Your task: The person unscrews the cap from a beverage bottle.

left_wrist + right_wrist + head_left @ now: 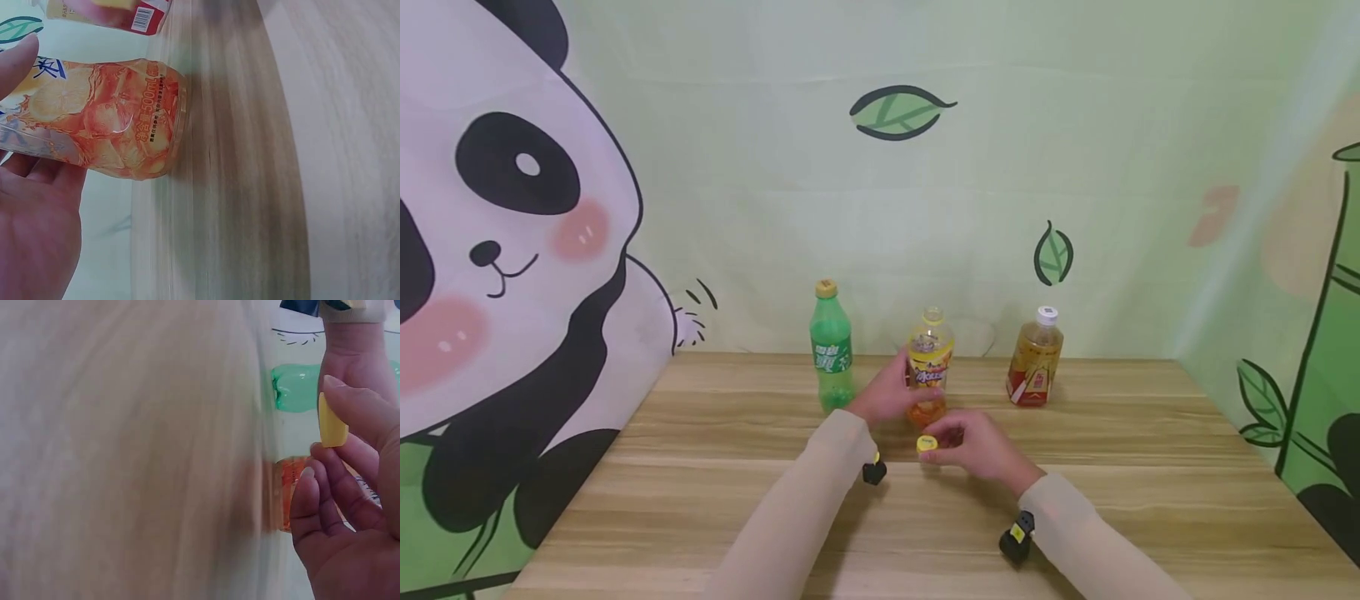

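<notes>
My left hand (889, 390) grips a clear bottle (931, 354) with a yellow label and orange lower part. The bottle stands upright with its mouth bare. In the left wrist view the bottle's base (165, 119) is close over the wooden surface, and the thumb lies along its side. Nearer the front, my right hand (977, 446) pinches a yellow bottle cap (927, 445) between thumb and fingers. The right wrist view shows the cap (333, 422) edge-on, with the other fingers (307, 500) loosely curled below it.
A green bottle with a yellow cap (831, 350) stands to the left on the wooden table (700, 467). To the right is an amber bottle with a white cap (1036, 358). Behind the table hangs a pale green backdrop (760, 167) with a panda picture.
</notes>
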Available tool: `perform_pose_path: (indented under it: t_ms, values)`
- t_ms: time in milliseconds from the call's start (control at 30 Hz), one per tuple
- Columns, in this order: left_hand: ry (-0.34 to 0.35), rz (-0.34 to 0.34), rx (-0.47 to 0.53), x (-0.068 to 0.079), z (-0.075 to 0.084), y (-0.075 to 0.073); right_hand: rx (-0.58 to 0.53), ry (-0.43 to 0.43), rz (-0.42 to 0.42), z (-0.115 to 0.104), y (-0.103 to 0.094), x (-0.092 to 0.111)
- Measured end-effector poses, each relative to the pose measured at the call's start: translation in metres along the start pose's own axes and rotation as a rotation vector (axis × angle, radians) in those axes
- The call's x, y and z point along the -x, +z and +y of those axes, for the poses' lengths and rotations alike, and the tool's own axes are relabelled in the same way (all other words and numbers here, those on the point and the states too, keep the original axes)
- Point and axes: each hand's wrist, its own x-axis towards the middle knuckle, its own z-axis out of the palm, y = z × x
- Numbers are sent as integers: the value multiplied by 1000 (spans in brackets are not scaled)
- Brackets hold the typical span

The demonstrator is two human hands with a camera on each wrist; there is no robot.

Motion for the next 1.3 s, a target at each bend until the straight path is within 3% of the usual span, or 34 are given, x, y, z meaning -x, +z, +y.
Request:
perform_pose_path:
  t_ms: [233, 433, 1300]
  values:
    - [3, 15, 5, -1, -1, 0, 46, 18, -56, 7, 1, -5]
    - [-47, 36, 23, -1, 2, 2, 68, 59, -94, 6, 2, -9]
    - [-64, 94, -22, -7, 3, 8, 110, 93, -137, 6, 6, -12]
